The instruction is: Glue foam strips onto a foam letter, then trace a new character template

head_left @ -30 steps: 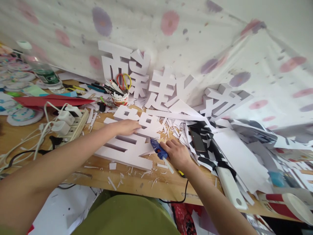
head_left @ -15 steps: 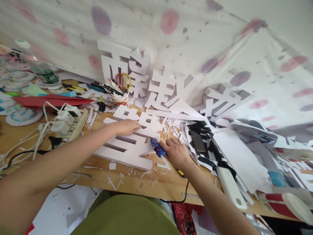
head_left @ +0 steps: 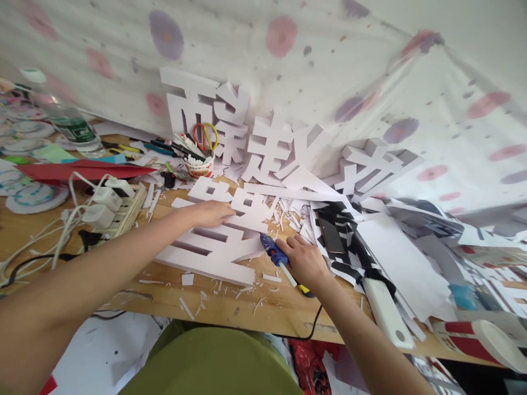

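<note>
A large white paper character (head_left: pixel 230 241) with thick raised sides lies flat on the wooden table in front of me. My left hand (head_left: pixel 214 213) reaches over its upper part, fingers bent together and gripping an edge between the strokes. In my right hand (head_left: pixel 302 258) is a blue glue gun (head_left: pixel 274 251), held with its nozzle pointing up and left at the character's right side. A white glue stick (head_left: pixel 288 274) sticks out of its back end. My palm hides part of the gun's handle.
More white paper characters (head_left: pixel 267 148) lean on the flowered curtain. A cup (head_left: pixel 200 166) holds scissors (head_left: pixel 211 137) and pens. A power strip (head_left: pixel 134 206) with chargers sits left. Right are a phone (head_left: pixel 330 231), paper sheets (head_left: pixel 399 263) and a paper cup (head_left: pixel 477 340). Paper scraps litter the table.
My right hand has drawn the glue gun slightly right, away from the character's edge. My left hand keeps its place on the character.
</note>
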A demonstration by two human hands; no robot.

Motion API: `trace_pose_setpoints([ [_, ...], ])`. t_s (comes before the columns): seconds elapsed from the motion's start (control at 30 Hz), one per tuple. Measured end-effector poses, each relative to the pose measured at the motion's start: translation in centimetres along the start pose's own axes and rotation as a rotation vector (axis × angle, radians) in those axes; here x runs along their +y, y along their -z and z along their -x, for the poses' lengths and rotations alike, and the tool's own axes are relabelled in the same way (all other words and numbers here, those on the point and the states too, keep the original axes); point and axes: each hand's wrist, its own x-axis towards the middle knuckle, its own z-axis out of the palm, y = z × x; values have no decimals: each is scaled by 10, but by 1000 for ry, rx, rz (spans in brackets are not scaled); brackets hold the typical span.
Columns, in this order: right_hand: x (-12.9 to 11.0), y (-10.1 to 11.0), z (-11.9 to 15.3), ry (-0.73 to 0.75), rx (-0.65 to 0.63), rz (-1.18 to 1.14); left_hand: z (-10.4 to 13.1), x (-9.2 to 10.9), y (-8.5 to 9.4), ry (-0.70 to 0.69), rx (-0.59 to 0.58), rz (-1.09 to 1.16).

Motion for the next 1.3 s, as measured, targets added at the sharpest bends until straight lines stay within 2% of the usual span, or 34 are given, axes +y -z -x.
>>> trace_pose_setpoints([
  [0.23,2,3,7,-52,-59,-48,2,4,4,23,-18,-1],
  [0.33,8,2,14,-81,-37,-77,4,6,7,37,-37,22],
  [0.43,20,-5,23,-152,40,-183,5,8,11,48,-50,60],
  [0.5,29,-16,28,-272,131,-299,5,8,14,45,-58,92],
  [0.6,42,-38,31,-539,247,-534,2,6,15,36,-69,112],
  [0.7,52,-63,28,-763,218,-753,-3,2,11,42,-64,118],
  [0.8,56,-82,19,-866,163,-832,-8,-2,5,55,-51,146],
  [1.0,53,-99,-1,-921,140,-785,-9,-1,1,78,-34,170],
  [1.13,52,-105,-1,-905,106,-762,-9,5,4,80,-30,154],
  [1.2,52,-109,7,-861,190,-728,-9,8,6,90,-40,147],
  [1.3,46,-115,29,-790,398,-562,-10,10,8,145,-72,158],
])
